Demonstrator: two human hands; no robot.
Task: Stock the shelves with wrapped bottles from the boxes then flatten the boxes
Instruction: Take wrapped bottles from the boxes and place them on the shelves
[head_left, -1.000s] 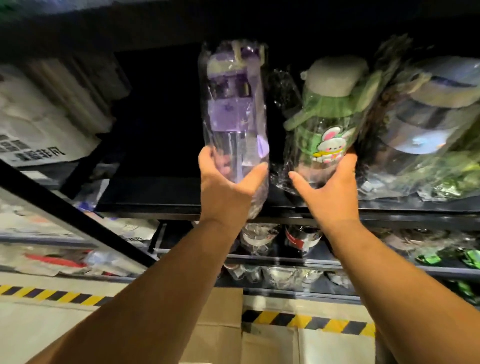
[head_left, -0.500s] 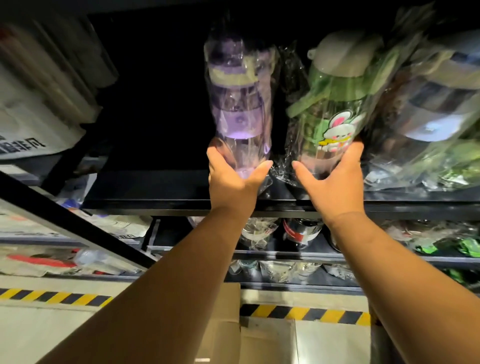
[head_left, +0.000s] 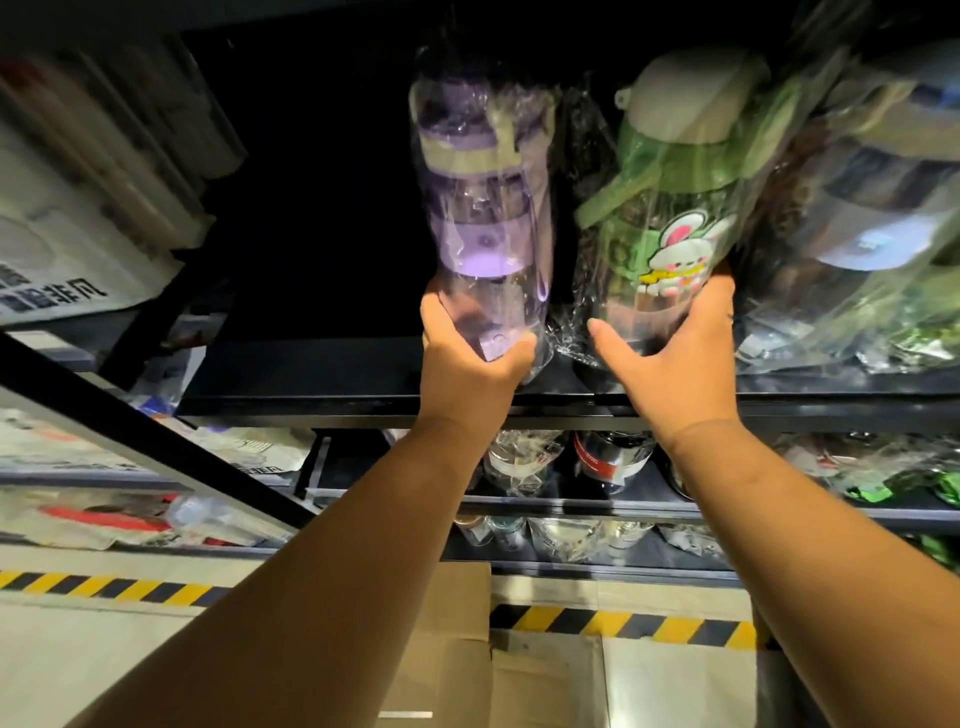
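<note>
At the bottom centre of the frame lay a cardboard box (head_left: 457, 654) on the pale floor, with its flaps open. Strips of yellow and black tape (head_left: 104, 590) ran across the floor on either side of it. Two bare forearms reached up from the lower corners toward a dark rack. On the rack's lower shelves (head_left: 571, 506), at mid-frame, stood more wrapped bottles (head_left: 519, 462), partly hidden behind the arms.

At the centre, the left hand (head_left: 467, 364) was clamped round the base of a purple bottle (head_left: 483, 208), with the thumb on the right side and the fingers curled round the left. Just beside it, the right hand (head_left: 670, 364) gripped the base of a green bottle (head_left: 670, 208) that bore a rabbit picture and a pale cap. Its thumb lay on the left side and its fingers wrapped round the right.

Both bottles were in clear film and stood close together, the green one leaning right. Their bases were at the front edge of the top shelf (head_left: 311, 384). It could not be told whether they rested on it.

At the right edge of the frame lay more wrapped goods, among them a blue-capped bottle (head_left: 872, 228) touching the green one. At the upper left sat white printed bags (head_left: 67, 249).
</note>
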